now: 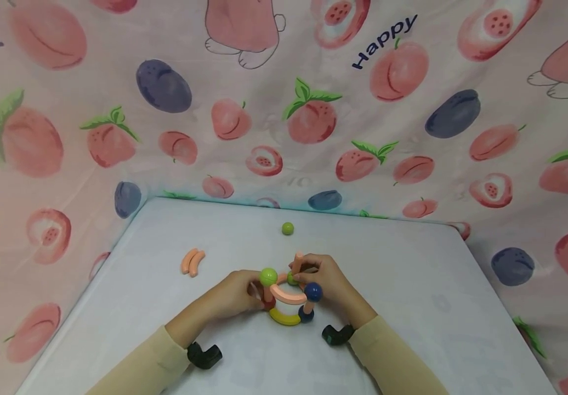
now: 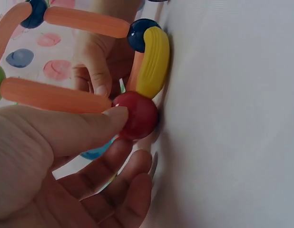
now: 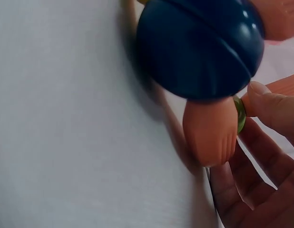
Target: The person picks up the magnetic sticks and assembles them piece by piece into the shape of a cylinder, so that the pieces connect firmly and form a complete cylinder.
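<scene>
A frame of coloured balls and rods stands on the table between my hands. My left hand [image 1: 237, 294] pinches its red ball [image 2: 137, 115] between thumb and fingers, low on the left side. A yellow curved rod [image 1: 284, 317] runs from that ball to a dark blue ball [image 1: 306, 314]. Higher up, an orange curved rod [image 1: 289, 296] links a light green ball [image 1: 268, 276] and another blue ball [image 1: 313, 292]. At the far side my right hand [image 1: 328, 280] pinches an upright orange rod [image 1: 297, 262] just above a green ball [image 3: 240, 114]; its fingers partly hide that ball.
Two curved orange rods [image 1: 193, 262] lie side by side at the left of the white table [image 1: 402, 285]. A loose green ball [image 1: 288, 228] rests near the back edge. Patterned cloth [image 1: 264, 137] hangs behind. Black wrist devices [image 1: 204, 356] sit below both wrists.
</scene>
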A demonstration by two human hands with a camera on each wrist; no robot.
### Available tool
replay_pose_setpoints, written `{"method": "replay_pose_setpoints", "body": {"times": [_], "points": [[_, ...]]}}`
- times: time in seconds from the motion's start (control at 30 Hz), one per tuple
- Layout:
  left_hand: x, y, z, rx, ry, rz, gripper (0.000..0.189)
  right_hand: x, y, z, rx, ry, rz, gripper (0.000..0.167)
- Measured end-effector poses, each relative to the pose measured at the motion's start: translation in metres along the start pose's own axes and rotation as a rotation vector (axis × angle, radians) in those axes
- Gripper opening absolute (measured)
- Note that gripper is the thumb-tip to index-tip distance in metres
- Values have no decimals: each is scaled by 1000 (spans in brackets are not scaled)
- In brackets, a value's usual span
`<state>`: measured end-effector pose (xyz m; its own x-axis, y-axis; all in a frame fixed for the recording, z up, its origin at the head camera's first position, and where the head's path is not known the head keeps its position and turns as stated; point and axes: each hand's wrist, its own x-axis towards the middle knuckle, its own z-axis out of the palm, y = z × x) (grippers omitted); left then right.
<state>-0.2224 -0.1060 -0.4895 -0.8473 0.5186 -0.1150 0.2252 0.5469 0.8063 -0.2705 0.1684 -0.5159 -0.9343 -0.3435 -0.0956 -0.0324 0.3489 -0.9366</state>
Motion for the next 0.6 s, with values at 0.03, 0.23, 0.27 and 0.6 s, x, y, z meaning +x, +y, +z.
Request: {"method": "replay_pose_setpoints", "body": {"times": [0.03,0.23,0.27,0.6], "points": [[1,0,-1,3,-9,1,31,0,0,0,1,-4,1,25],[19,-2,-14,32,22,-48,43,1,1,-1,11,-17,-16,20],[24,-2,-16,35,43,-63,40,1,1,-1,14,-19,-22,18],[93,4,-24,217,158,-132,33,0,2,-2,30,-29,-28,10]]}}
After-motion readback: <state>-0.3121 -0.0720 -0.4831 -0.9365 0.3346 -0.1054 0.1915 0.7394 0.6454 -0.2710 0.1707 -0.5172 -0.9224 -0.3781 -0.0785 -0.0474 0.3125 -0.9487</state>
